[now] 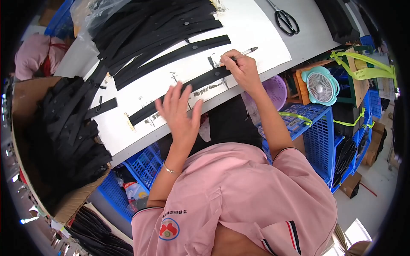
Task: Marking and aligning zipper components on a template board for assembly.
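Note:
A long black fabric strip [205, 81] lies slantwise across a white, ink-marked sheet [265, 42] on the table in front of me. My left hand [179, 109] is over the strip's left part, fingers spread; whether it presses on the cloth is hard to tell. Close to the strip's right end, my right hand [242, 70] is closed around a pen [250, 51], its dark end pointing up and right. The pen's lower end is hidden by my fingers. Beyond, another black strip [179, 54] lies beside a heap of similar strips [145, 30].
At left, a cardboard box [26, 100] overflows with black strips. Black-handled scissors [287, 22] lie at the table's far right. Right of me are a purple basket [275, 91], a turquoise fan [321, 85] and blue crates [320, 136]. Another person [36, 55] in pink is at upper left.

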The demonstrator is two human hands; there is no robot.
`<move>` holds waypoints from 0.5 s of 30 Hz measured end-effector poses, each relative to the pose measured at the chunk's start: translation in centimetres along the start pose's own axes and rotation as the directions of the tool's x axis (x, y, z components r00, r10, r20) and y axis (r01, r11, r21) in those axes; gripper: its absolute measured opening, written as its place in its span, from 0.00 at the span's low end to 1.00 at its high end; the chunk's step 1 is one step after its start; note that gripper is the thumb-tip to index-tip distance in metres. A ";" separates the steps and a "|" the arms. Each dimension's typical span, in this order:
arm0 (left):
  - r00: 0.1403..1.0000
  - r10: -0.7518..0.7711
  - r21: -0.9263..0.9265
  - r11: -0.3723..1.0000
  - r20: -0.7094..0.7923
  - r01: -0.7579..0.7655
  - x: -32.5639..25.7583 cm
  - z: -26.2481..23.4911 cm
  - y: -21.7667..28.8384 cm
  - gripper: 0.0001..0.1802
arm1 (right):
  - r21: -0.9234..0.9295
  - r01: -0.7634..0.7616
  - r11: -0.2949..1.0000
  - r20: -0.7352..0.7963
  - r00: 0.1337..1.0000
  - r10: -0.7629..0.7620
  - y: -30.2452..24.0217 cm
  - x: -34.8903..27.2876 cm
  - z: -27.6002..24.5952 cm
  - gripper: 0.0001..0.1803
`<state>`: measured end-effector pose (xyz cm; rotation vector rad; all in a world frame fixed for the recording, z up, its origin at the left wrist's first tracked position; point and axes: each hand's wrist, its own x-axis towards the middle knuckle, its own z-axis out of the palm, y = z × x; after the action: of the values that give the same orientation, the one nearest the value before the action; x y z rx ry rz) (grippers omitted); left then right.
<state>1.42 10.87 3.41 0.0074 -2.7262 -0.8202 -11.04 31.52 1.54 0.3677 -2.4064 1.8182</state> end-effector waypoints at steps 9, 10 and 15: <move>0.966 0.243 -0.294 0.933 0.091 -0.207 5.8 4.7 2.5 0.20 | 0.071 -0.075 0.995 0.002 0.997 0.075 0.3 -0.2 -0.1 0.13; 0.965 0.245 -0.294 0.933 0.096 -0.208 5.8 4.7 2.4 0.20 | 0.072 -0.079 0.994 -0.002 0.997 0.079 0.1 -0.2 -0.1 0.13; 0.978 0.207 -0.183 0.963 0.018 -0.200 5.6 4.8 2.0 0.14 | 0.009 -0.011 1.000 0.028 1.000 0.010 -0.5 -0.1 -0.2 0.12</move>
<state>-5.14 14.62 2.20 -0.3242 -2.6192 -1.0102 -10.86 31.64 2.05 0.3851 -2.4240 1.8411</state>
